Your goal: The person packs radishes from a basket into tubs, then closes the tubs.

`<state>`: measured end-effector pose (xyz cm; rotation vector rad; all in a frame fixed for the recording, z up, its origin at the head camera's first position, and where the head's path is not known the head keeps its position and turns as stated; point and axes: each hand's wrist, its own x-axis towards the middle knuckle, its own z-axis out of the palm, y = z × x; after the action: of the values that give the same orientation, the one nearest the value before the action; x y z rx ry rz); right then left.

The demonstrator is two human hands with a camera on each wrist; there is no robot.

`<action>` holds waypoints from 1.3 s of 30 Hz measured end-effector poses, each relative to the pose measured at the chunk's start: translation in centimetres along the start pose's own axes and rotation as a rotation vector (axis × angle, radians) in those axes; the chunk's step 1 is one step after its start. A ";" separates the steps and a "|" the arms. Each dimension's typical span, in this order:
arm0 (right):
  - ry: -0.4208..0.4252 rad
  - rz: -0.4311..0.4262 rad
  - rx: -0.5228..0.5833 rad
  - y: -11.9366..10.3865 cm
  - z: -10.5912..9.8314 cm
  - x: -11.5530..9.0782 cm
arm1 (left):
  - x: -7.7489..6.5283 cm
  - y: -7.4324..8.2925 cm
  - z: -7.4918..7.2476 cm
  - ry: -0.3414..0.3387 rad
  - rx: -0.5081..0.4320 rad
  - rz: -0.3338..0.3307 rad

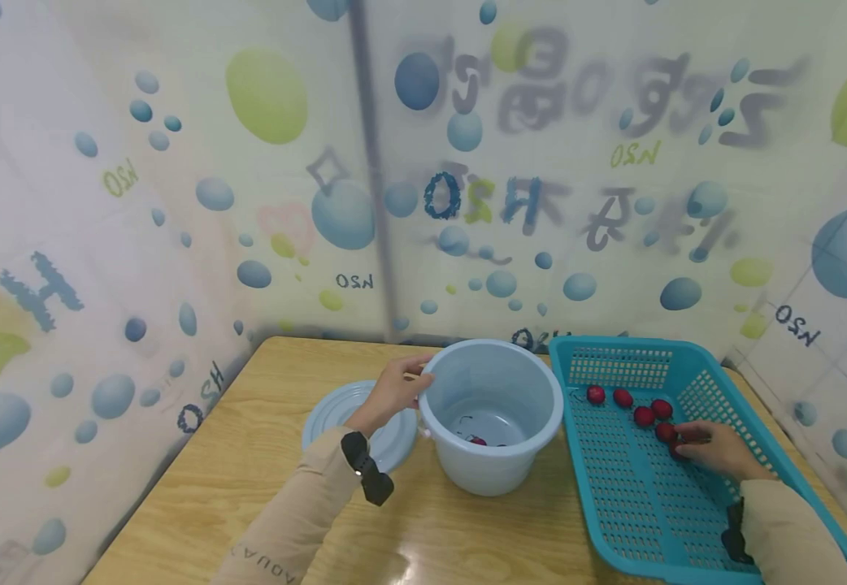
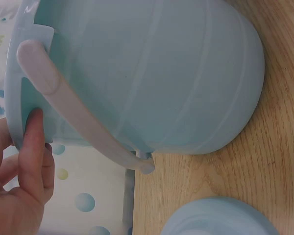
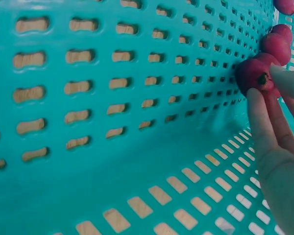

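Observation:
A light blue bucket [image 1: 492,471] with a pale handle [image 2: 88,117] stands on the table. My left hand [image 1: 397,386] grips its rim from the left, thumb and fingers on either side of the edge. Inside the bucket a red radish [image 1: 477,440] shows low down, mostly hidden by the near wall. To the right, my right hand [image 1: 719,451] reaches into a teal plastic basket [image 1: 614,504]. Its thumb and fingers pinch a dark red radish [image 3: 252,76] with a greenish stem end. Several more radishes [image 1: 644,416] lie behind it in the basket.
A round light blue lid [image 1: 324,414] lies on the wooden table [image 1: 248,455] left of the bucket, beneath my left forearm. The basket's raised side stands close to the bucket. A patterned curtain [image 1: 284,203] hangs behind the table.

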<state>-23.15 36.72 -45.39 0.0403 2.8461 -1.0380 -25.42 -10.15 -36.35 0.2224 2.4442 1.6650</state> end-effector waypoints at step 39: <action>-0.003 -0.004 -0.086 -0.3 0.3 -0.3 | 0.7 -1.0 0.1 0.021 0.007 -0.004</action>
<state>-22.80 36.34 -45.40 0.0252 2.8859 -0.9151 -26.09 -10.30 -37.37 0.2021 2.4651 1.6656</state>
